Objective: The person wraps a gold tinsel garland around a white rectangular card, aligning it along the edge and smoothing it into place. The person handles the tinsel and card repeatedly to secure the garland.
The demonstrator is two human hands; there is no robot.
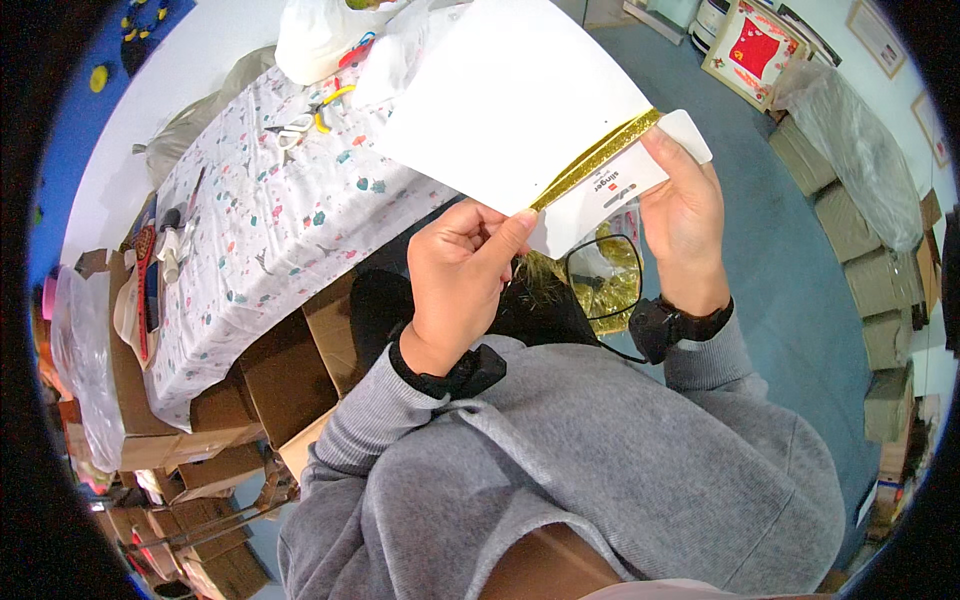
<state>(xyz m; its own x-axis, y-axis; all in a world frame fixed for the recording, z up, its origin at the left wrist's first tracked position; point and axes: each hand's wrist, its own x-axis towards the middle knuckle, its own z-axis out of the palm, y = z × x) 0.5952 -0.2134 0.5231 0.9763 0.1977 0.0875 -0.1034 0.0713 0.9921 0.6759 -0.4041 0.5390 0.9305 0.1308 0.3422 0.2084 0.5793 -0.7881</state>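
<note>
A large white card (517, 97) is held up in front of me, with a glittery gold ribbon (596, 160) lying slantwise across its lower part. My left hand (459, 274) pinches the ribbon's lower end at the card's edge between thumb and fingers. At the other end, my right hand (684, 199) grips the card's right side, its thumb beside the ribbon. Below the ribbon, a white printed flap (607, 206) bears writing. Beneath the card hangs gold tinsel (611, 281), seen partly through the lens of black-framed glasses (568, 277).
On the patterned tablecloth (300, 217) to the left lie yellow-handled pliers (324, 112), white-handled scissors (294, 131) and a white plastic bag (307, 45). A red hairbrush (144, 277) rests near the table's left end. Cardboard boxes (289, 367) stand below; wrapped stacks (847, 217) line the right wall.
</note>
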